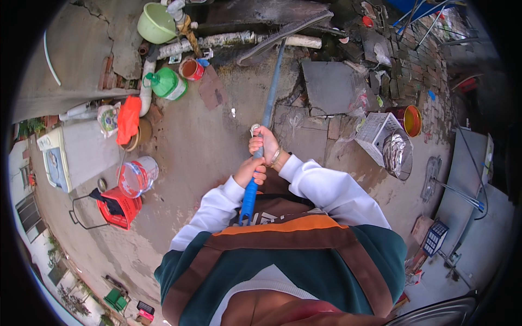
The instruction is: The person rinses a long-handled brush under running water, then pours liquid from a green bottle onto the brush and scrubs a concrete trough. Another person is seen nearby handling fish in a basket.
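Observation:
Both hands grip one long pole (270, 93) with a blue plastic handle end close to my body. My left hand (249, 171) is closed around the lower part, where the grey shaft meets the blue grip. Just above it, my right hand (264, 144), with a bracelet at the wrist, wraps the shaft. A pale ring-like piece shows beside the right hand's fingers. At the far end the pole meets a long, flat, dark mop or broom head (285, 38), which lies slantwise near a dirty white pipe (212, 40) and dark wet ground. Its underside is hidden.
A green plastic bottle (166, 83) and red paint can (191, 69) stand ahead left. Left are a red-and-white bucket (138, 176) and red basket (136, 214). A slab (332, 87) lies ahead right; a white crate (377, 136) and yellow-lined can (412, 121) stand right.

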The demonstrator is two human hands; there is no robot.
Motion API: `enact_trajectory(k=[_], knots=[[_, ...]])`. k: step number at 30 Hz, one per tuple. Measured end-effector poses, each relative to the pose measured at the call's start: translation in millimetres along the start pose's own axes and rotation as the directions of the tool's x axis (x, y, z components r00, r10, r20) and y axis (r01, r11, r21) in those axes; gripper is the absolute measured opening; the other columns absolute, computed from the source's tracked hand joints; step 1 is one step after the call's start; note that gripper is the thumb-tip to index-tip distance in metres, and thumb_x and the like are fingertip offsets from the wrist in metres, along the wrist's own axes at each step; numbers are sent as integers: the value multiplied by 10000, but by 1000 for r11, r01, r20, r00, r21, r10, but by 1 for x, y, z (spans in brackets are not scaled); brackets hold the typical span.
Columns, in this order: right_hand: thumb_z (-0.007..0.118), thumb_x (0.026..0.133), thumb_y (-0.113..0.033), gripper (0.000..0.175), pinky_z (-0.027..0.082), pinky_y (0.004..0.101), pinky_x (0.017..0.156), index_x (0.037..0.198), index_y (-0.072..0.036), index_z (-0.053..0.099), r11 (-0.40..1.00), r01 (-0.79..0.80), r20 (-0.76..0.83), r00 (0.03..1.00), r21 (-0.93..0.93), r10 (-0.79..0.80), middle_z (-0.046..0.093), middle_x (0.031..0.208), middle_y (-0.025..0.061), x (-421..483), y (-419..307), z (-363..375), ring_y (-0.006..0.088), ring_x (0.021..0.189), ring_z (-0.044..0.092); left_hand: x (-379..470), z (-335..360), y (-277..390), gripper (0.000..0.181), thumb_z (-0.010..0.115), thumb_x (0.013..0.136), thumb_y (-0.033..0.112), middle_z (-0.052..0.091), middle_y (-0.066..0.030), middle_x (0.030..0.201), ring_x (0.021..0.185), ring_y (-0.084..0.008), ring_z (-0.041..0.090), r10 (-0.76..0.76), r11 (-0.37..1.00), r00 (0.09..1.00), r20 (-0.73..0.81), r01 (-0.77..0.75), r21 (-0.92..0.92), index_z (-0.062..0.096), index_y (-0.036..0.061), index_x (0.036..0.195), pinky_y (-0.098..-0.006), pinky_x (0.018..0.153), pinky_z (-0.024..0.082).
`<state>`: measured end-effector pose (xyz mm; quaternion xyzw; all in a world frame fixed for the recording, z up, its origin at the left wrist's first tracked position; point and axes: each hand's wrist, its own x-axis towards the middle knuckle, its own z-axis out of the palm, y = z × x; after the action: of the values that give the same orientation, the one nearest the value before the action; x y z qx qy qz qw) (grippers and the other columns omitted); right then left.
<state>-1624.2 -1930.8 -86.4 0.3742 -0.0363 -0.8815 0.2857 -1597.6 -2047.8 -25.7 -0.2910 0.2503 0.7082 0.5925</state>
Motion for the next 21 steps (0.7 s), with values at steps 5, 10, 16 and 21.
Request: enact_trajectory(k=[5, 10, 16, 21], knots=[[458, 680, -193, 174, 260, 198, 382, 557, -152, 341, 986, -120, 104, 989, 119, 108, 249, 426, -76, 3, 44, -77, 49, 356, 263, -1, -53, -62, 105, 454, 810, 190, 353, 38, 529, 381, -41, 309, -6, 995, 986, -168, 22, 98, 394, 116, 764, -187, 333, 263], [463, 698, -193, 192, 276, 201, 413, 546, -126, 368, 961, -147, 178, 978, 234, 107, 269, 426, -58, -3, 113, -158, 55, 378, 283, -22, -104, -137, 95, 439, 807, 175, 373, 10, 544, 380, -81, 359, 96, 897, 915, -392, 91, 433, 384, 102, 778, -237, 328, 333], [462, 746, -289, 246, 404, 417, 819, 841, -63, 447, 751, -516, -367, 849, -413, 381, 536, 890, 186, 16, 159, -228, 312, 865, 538, -63, -211, -196, 195, 472, 772, 233, 471, -63, 590, 399, -134, 452, 228, 629, 793, -565, 323, 707, 439, 63, 863, -284, 368, 406], [469, 735, -271, 379, 431, 437, 762, 1019, -27, 407, 792, -477, -625, 764, -382, 159, 509, 996, 226, 70, 123, -254, 347, 878, 532, -49, -337, -200, 327, 502, 734, 298, 569, -151, 733, 657, -266, 580, 429, 140, 546, -720, 747, 650, 468, 61, 957, -364, 572, 468]])
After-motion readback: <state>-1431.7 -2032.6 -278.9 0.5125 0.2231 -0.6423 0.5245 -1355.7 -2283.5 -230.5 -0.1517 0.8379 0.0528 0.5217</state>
